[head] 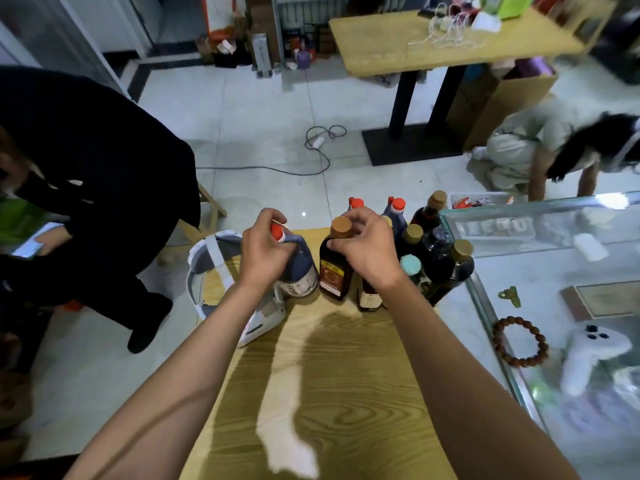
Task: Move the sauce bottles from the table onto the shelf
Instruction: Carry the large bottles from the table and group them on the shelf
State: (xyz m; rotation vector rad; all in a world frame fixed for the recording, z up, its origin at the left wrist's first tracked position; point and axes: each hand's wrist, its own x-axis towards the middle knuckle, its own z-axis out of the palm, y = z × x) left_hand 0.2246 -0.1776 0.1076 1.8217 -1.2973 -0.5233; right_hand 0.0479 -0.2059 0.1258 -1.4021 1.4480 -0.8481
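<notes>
While both bottles stand upright directly under your hands, your left hand (261, 252) grips the red-capped bottle (298, 268), your right hand (363, 247) the brown-capped bottle (336, 268).

One head-worn wide-angle view looks forward and steeply down, close over the wooden surface (346, 393), floor beyond.

Bottle under left grip (262, 252) — red cap, dark blue-grey body, white label (300, 276). Bottle under right grip (363, 245) — tan-brown cap, near-black body, yellow-and-red label (334, 268). Right of that grip: teal cap (410, 264), gold caps (462, 248). Beyond it: two red caps (397, 204). Bench (346, 393) yellow-brown, swirled wood grain.
</notes>
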